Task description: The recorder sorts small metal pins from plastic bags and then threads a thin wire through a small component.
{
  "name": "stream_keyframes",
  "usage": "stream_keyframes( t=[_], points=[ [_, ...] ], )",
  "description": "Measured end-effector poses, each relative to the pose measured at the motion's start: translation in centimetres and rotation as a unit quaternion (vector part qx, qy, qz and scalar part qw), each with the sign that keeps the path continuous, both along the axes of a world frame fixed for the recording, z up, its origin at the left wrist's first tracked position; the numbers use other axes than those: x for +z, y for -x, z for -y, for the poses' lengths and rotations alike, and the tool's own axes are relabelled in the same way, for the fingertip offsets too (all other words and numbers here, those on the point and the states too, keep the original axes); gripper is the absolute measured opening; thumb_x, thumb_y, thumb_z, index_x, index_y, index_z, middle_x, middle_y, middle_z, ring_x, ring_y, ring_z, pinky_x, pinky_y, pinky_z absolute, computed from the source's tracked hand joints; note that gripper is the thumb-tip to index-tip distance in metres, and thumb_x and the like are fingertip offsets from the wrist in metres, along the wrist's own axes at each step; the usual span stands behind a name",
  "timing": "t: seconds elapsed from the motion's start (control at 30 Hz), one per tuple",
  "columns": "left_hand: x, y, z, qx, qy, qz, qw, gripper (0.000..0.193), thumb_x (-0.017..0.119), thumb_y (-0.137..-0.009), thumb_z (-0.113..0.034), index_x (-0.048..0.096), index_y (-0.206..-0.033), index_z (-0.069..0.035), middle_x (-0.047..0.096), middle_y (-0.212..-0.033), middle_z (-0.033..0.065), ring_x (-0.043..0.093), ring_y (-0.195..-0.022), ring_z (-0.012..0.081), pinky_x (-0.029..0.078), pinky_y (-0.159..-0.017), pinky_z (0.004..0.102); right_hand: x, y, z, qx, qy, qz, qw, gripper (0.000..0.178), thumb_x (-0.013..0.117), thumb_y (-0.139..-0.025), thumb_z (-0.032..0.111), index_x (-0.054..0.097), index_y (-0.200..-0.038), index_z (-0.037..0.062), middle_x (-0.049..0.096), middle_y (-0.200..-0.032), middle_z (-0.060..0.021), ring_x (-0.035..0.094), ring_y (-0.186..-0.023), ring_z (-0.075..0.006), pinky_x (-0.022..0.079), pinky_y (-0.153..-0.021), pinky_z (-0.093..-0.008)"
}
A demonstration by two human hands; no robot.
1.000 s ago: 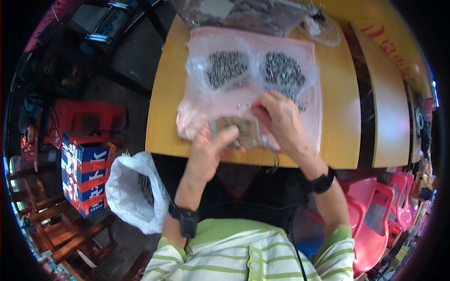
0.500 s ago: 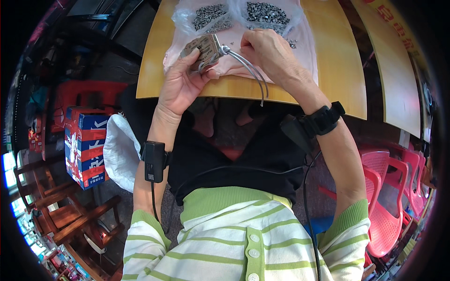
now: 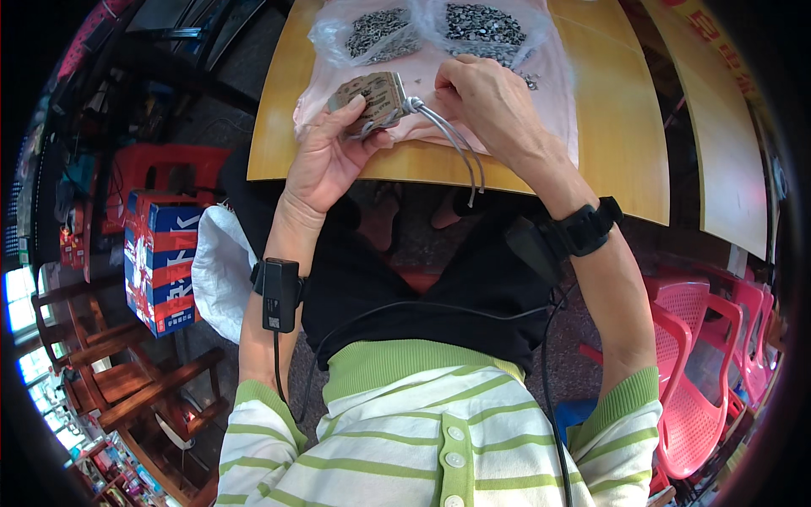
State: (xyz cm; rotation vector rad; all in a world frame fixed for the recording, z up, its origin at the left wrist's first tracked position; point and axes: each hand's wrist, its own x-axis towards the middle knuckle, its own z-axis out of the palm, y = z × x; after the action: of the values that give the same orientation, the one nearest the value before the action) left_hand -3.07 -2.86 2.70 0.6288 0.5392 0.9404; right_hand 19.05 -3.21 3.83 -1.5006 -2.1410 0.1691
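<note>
My left hand [image 3: 325, 160] grips a thick brown printed card [image 3: 376, 91], thumb on top and fingers underneath. Grey cord [image 3: 452, 135] runs round the card and is knotted at its right edge, with loose ends hanging past the table edge. To the right of the knot is my right hand [image 3: 490, 106], its fingers curled into a pinch; whatever they hold is hidden. A few loose metal bits [image 3: 530, 81] lie just beyond that hand on the pink cloth [image 3: 547, 127].
Two clear plastic bags of small metal pieces, the left bag [image 3: 382, 35] and the right bag [image 3: 481, 34], lie at the far side of the wooden table [image 3: 621, 152]. A blue-and-red box [image 3: 160, 266] stands left, pink chairs [image 3: 693, 422] right. A cable [image 3: 547, 380] hangs beside my right arm.
The card has tilted so more of its printed face shows, and it sits slightly lower. My right hand stays curled near the knot. The whole view has shifted a little.
</note>
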Motion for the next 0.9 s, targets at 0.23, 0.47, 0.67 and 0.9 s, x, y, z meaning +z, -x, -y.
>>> stream_keyframes(
  t=[0.23,0.47,0.67,0.9],
  points=[
    [0.12,-0.05,0.05,-0.013,-0.016,-0.023,1.0,0.027,0.049,-0.095,-0.014,0.051,-0.117,0.0,0.063,-0.105,0.0111,0.064,-0.091,0.0191,0.056,-0.072,0.0299,-0.07,0.2,0.04,0.003,-0.04,-0.011,0.999,0.002,0.056,-0.074,0.003,0.057,-0.074,0.0009,0.061,-0.079,-0.014,0.062,-0.077,-0.0338,0.05,-0.066,-0.0402],
    [0.49,-0.45,0.02,-0.026,-0.013,-0.026,0.999,0.024,0.053,-0.093,-0.013,0.055,-0.112,0.0,0.065,-0.099,0.0101,0.065,-0.088,0.0157,0.058,-0.07,0.0272,0.11,0.18,0.18,-0.003,-0.029,-0.019,0.999,0.002,0.057,-0.074,0.004,0.058,-0.074,0.0018,0.061,-0.078,-0.0123,0.062,-0.075,-0.0325,0.049,-0.065,-0.0396],
    [-0.21,0.04,0.01,-0.025,-0.033,-0.03,0.999,0.028,0.05,-0.094,-0.014,0.05,-0.12,-0.002,0.062,-0.109,0.0097,0.062,-0.094,0.0173,0.055,-0.072,0.0293,0.32,0.24,0.16,0.003,-0.031,-0.022,0.999,0.003,0.057,-0.073,0.004,0.058,-0.074,0.0014,0.061,-0.077,-0.0127,0.062,-0.075,-0.0332,0.049,-0.065,-0.0403],
    [0.01,-0.17,0.29,-0.005,-0.017,-0.034,0.999,0.027,0.05,-0.095,-0.014,0.05,-0.119,-0.002,0.062,-0.108,0.0098,0.062,-0.093,0.0176,0.055,-0.071,0.0295,0.17,-0.24,0.22,0.001,0.005,-0.006,1.0,0.012,0.059,-0.08,0.012,0.061,-0.084,0.0015,0.061,-0.083,-0.0121,0.06,-0.079,-0.0327,0.047,-0.068,-0.0391]
  ],
)
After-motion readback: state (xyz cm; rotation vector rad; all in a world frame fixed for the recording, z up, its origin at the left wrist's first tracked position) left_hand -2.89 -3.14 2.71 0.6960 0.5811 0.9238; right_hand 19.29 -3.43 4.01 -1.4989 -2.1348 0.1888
